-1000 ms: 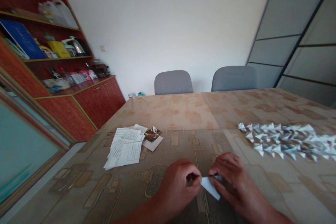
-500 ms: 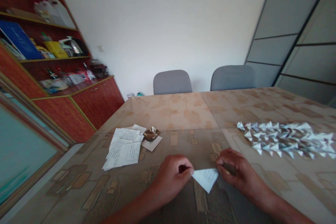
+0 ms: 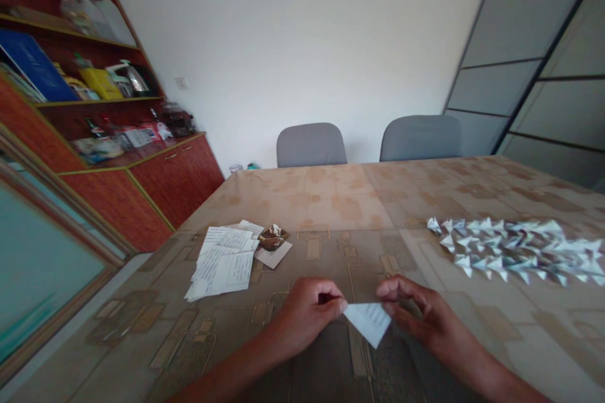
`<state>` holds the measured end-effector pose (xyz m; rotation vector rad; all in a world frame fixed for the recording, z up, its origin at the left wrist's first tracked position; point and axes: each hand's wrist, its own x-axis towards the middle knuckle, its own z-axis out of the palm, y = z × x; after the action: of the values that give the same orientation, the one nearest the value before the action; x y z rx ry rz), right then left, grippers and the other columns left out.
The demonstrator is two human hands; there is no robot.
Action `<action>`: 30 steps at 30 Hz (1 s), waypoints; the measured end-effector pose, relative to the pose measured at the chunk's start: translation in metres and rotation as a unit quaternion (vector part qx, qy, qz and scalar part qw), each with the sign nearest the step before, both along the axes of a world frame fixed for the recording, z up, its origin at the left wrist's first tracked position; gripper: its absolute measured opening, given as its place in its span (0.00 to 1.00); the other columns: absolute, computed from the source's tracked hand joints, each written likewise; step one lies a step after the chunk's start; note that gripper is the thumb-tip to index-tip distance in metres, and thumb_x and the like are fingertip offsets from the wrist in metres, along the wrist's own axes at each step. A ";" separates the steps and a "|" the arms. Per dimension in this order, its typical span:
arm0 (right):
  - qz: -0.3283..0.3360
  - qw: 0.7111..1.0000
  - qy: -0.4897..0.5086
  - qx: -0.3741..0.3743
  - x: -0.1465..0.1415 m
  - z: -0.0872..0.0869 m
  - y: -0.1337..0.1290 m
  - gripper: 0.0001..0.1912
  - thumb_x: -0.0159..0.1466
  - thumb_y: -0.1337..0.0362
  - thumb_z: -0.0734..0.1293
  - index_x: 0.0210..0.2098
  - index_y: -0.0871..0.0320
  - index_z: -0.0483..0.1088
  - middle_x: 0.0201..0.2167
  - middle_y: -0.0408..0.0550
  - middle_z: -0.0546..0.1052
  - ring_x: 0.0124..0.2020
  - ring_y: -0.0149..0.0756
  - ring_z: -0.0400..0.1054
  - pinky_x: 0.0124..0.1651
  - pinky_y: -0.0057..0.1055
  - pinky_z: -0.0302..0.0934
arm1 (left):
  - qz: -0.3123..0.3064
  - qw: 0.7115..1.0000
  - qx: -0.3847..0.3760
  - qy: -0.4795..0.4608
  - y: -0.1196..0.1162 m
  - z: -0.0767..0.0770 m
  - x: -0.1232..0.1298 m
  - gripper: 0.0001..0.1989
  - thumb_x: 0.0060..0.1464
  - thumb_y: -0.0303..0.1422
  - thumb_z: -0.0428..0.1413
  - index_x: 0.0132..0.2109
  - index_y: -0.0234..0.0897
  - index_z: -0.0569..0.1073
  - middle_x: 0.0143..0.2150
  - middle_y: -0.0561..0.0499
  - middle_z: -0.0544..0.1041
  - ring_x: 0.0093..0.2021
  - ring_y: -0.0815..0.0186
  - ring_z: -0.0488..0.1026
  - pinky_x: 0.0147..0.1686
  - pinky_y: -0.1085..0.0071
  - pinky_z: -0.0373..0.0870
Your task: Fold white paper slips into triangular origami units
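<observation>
A small printed paper folded into a triangle (image 3: 369,322) hangs point-down between my hands, low in the middle of the view. My left hand (image 3: 312,312) pinches its left corner between thumb and forefinger. At its right corner is my right hand (image 3: 420,315), with thumb and fingers parted; the thumb tip meets or nearly meets the paper edge. To the left, a loose pile of printed paper sheets (image 3: 224,264) lies on the table. Several rows of folded paper pieces (image 3: 515,249) with pointed tips lie at the right.
The table (image 3: 340,201) has a patterned brown cover. Beside the pile lies a brown-and-white picture card (image 3: 273,238). Two grey chairs (image 3: 312,145) stand at the far edge. A red-brown cabinet (image 3: 165,192) with filled shelves is at the left, a grey sliding-door wardrobe (image 3: 501,31) at the right.
My right hand has loosened from the paper's right corner and its fingers have spread and shifted slightly left. My left hand keeps its pinch, and the paper stays almost in place.
</observation>
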<state>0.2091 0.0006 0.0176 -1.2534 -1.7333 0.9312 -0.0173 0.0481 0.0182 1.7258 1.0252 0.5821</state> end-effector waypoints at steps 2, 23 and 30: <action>0.005 1.000 0.016 -0.007 -0.002 -0.001 0.000 0.08 0.65 0.59 0.63 0.31 0.53 0.70 0.28 0.42 0.73 0.33 0.35 0.70 0.36 0.28 0.65 | 0.001 1.000 -0.002 -0.011 0.002 0.001 0.000 0.10 0.53 0.35 0.54 0.30 0.32 0.75 0.26 0.53 0.72 0.29 0.68 0.67 0.30 0.75 0.58; -0.030 0.957 0.195 -0.211 0.004 0.002 0.001 0.15 0.56 0.49 0.71 0.30 0.54 0.74 0.23 0.39 0.72 0.25 0.32 0.64 0.28 0.26 0.58 | -0.020 0.967 -0.107 -0.228 0.007 0.000 0.000 0.21 0.46 0.33 0.64 0.49 0.35 0.72 0.42 0.48 0.75 0.40 0.65 0.72 0.40 0.70 0.65; -0.053 0.957 0.185 -0.218 -0.001 -0.001 -0.001 0.16 0.53 0.47 0.71 0.29 0.53 0.75 0.23 0.41 0.73 0.25 0.35 0.66 0.29 0.28 0.59 | -0.023 0.965 -0.116 -0.233 0.005 -0.004 0.005 0.11 0.47 0.30 0.64 0.40 0.33 0.76 0.34 0.50 0.77 0.35 0.67 0.72 0.38 0.71 0.65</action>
<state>0.2081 -0.0005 0.0163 -1.3233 -1.1917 1.4341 -0.0123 0.0527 0.0142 1.3164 0.6851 0.7625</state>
